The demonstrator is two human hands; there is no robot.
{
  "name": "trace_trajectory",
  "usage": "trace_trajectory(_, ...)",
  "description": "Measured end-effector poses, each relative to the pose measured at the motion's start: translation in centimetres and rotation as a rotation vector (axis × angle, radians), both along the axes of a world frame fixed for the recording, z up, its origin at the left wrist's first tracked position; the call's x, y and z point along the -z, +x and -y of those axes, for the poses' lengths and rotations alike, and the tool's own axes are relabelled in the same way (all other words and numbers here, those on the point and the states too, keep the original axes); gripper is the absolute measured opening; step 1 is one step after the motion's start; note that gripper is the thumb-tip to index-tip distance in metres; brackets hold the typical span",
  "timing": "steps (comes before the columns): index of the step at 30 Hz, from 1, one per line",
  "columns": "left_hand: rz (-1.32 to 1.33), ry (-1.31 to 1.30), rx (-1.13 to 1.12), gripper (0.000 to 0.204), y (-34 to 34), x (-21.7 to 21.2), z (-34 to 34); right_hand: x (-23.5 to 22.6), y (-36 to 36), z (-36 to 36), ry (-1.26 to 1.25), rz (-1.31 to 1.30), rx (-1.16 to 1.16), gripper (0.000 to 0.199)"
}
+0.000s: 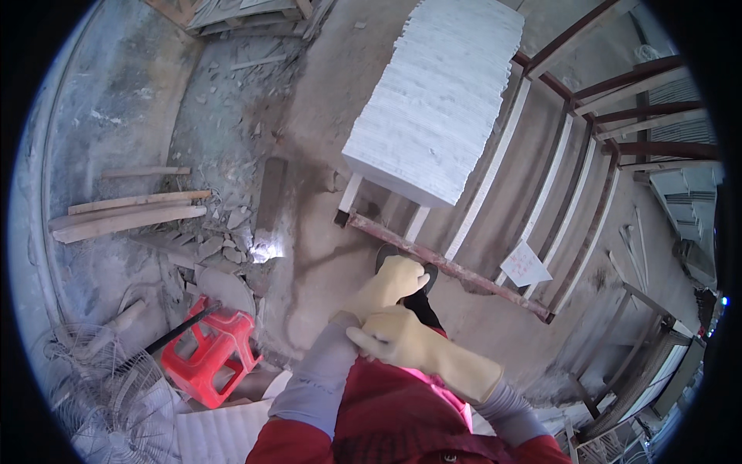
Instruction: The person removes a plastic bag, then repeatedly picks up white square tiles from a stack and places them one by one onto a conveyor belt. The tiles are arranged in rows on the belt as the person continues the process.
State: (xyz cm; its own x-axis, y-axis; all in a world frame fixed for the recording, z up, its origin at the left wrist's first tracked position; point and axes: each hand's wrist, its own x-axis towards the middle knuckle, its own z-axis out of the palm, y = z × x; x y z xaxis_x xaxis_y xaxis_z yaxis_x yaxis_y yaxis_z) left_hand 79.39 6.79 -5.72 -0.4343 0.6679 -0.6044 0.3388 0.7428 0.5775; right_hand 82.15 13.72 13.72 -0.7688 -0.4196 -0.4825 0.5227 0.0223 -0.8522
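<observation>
Both hands wear pale yellow rubber gloves over grey sleeves. The left hand (394, 280) reaches forward from the lower edge toward twelve o'clock, wrist straight, its fingers curled loosely together with the knuckles up; nothing shows inside the curl, and whether it grips anything cannot be told. The right hand (398, 340) crosses in from four o'clock and lies on the left forearm, at six o'clock from the left hand. Its fingers are pressed together and closed on the cuff of the left glove (352, 309), thumb on top. Below the hands hangs a red apron (402, 417).

Just beyond the left knuckles, at twelve o'clock, a rusty metal rack (448, 267) lies across the dusty concrete floor (325, 116). On its far end, at one o'clock, rests a stack of white stone slabs (440, 100). At nine o'clock from the hands a red plastic stool (212, 352) stands among stone rubble (224, 240), with a wire fan guard (100, 402) at eight o'clock.
</observation>
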Motion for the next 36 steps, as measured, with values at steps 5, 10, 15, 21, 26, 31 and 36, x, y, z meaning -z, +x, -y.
trace_trajectory(5,0.348,-0.084,-0.543,0.042,-3.5,0.6,3.4,5.6,-0.2,-2.1,0.207,0.160,0.099,0.035)
trace_trajectory(10,0.026,0.148,-1.197,0.041,-7.2,12.7,9.5,14.3,-0.7,-6.2,0.242,0.388,0.407,0.038)
trace_trajectory(15,0.017,0.442,-1.293,0.074,-16.9,8.8,7.5,23.4,-0.2,-10.9,0.765,0.348,0.507,0.050)
trace_trajectory(21,0.081,0.339,-1.094,0.076,-21.0,7.6,3.8,27.9,-2.1,-13.1,0.824,0.325,0.501,0.056)
trace_trajectory(26,-0.029,0.349,-1.168,0.077,-20.8,11.9,4.9,26.3,-4.9,-12.0,0.763,0.395,0.521,0.046)
trace_trajectory(31,-0.013,0.416,-1.203,0.070,-20.8,12.3,4.8,27.3,-5.0,-11.4,0.792,0.438,0.576,0.045)
trace_trajectory(36,0.005,0.429,-1.256,0.068,-20.9,13.0,5.2,28.1,-4.6,-11.6,0.794,0.374,0.578,0.045)
